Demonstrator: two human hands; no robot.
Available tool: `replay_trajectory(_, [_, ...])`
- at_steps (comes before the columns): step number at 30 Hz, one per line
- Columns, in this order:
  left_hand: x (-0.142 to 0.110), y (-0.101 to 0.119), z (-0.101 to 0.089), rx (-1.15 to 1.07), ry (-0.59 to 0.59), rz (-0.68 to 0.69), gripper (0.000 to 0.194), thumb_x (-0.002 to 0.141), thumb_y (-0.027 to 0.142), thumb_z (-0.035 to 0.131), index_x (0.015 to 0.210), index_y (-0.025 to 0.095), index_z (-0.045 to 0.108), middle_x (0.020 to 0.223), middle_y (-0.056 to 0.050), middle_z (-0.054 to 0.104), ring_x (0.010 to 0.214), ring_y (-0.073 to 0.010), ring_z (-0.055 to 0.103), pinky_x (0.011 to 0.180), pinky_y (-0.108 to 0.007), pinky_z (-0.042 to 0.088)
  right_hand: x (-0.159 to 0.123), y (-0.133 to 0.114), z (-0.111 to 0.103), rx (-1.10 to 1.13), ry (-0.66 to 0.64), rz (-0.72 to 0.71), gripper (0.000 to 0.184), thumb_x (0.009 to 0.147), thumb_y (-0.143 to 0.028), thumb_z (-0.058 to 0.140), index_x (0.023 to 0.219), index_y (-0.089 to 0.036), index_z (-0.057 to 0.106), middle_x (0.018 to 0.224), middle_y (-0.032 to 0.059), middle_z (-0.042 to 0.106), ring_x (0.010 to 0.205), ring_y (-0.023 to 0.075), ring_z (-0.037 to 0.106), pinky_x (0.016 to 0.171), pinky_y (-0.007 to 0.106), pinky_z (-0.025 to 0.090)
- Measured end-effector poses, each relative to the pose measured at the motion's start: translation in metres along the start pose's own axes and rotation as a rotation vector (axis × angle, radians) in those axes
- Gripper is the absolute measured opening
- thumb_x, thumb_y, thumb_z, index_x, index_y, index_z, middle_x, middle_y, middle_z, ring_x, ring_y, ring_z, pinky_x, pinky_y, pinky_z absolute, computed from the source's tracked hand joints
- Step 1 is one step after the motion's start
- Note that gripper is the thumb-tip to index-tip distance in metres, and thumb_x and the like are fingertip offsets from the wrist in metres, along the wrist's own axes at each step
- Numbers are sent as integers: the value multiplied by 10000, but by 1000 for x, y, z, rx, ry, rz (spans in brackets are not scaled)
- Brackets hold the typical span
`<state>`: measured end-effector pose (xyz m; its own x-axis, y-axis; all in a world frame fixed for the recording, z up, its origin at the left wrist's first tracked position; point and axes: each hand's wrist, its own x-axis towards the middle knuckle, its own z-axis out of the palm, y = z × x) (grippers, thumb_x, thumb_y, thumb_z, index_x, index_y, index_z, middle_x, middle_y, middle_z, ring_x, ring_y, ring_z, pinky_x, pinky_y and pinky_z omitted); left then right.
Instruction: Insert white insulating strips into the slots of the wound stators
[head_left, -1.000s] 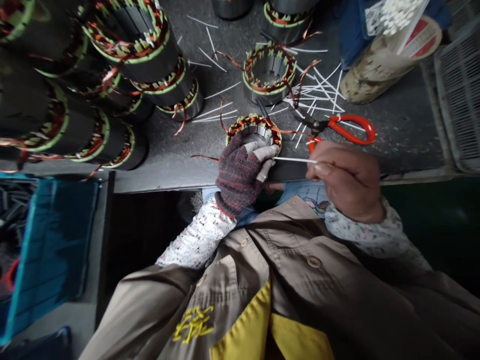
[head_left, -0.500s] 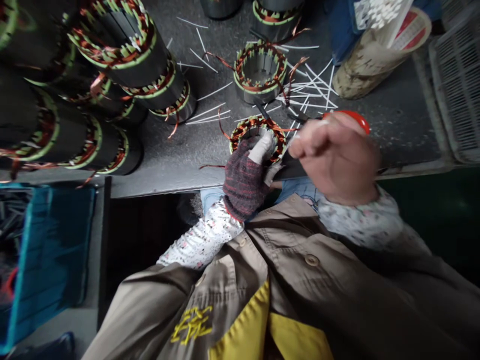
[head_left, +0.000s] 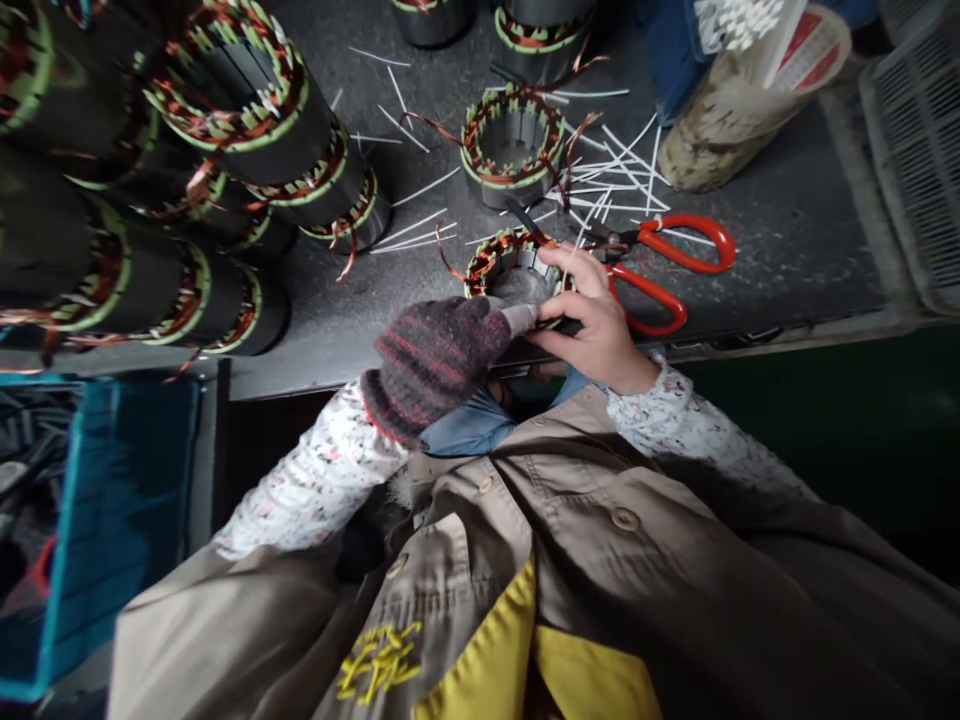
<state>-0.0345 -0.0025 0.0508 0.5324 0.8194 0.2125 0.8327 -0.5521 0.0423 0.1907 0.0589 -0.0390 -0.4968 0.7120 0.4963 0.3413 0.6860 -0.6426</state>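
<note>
A motor stator point(head_left: 480, 262) with copper windings and lime-green insulation sits upright at the bench's front edge. My left hand point(head_left: 442, 350), in a dark striped glove with pale fingertips, grips its near rim. Bare, my right hand point(head_left: 592, 318) closes round the stator's right side, its fingers over the rim and its thumb close to the left fingertips. A thin white strip rises by the right fingers; whether they pinch it is hidden. Red-handled scissors point(head_left: 619, 241) lie just beyond that hand. Behind stands a second stator point(head_left: 514, 185) with copper leads sticking out.
Stacked stators point(head_left: 319, 165) crowd the left. Loose white strips point(head_left: 619, 170) are strewn over the bench point(head_left: 420, 285). At the back right are a stained container point(head_left: 705, 140) and a grey plastic basket point(head_left: 915, 190). A blue crate point(head_left: 64, 530) stands lower left.
My right hand has come down and left from above the scissors onto the stator, uncovering their red handles. My left hand has shifted left, from over the stator's opening to its near rim.
</note>
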Motion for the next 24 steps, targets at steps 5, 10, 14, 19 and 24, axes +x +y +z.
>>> replay_trajectory(5, [16, -15, -2, 92, -124, 147, 302, 1056, 313, 448, 1138, 249, 731, 1063, -73, 741, 883, -245, 731, 665, -335, 554, 0, -8, 2, 19, 34, -21, 33, 868, -284, 734, 861, -272, 704, 1421, 35, 604, 1407, 341, 520, 1177, 670, 396])
replay_trajectory(10, [9, -28, 5, -16, 24, 266, 302, 1060, 202, 444, 1225, 275, 686, 1334, -35, 713, 1249, -250, 682, 1130, -535, 534, 9, 5, -34, -126, 328, -51, 115, 945, -252, 642, 831, -254, 631, 1027, 60, 684, 1015, 233, 677, 909, 466, 570])
replay_trajectory(14, [6, -42, 26, -163, 124, 362, 271, 1032, 286, 520, 1270, 248, 643, 1374, -55, 702, 1343, -239, 635, 1223, -516, 474, 55, 56, -84, -369, 668, 190, 139, 912, -162, 682, 851, -225, 574, 895, 66, 623, 769, 149, 596, 733, 328, 508])
replay_trajectory(19, [16, -37, 45, -266, 210, 316, 177, 1029, 366, 521, 1078, 242, 638, 1243, -76, 756, 1317, -235, 657, 1233, -523, 468, 112, 104, -124, -605, 460, 526, 94, 884, -153, 711, 937, -103, 652, 1063, 141, 669, 984, 192, 633, 927, 388, 457])
replay_trajectory(24, [16, -25, 53, -271, 328, 308, 102, 999, 297, 577, 1037, 218, 629, 1171, -57, 781, 1207, -214, 721, 1186, -512, 522, 99, 88, -130, -568, 443, 419, 70, 944, -138, 611, 966, -110, 671, 1048, 132, 711, 969, 173, 683, 888, 351, 504])
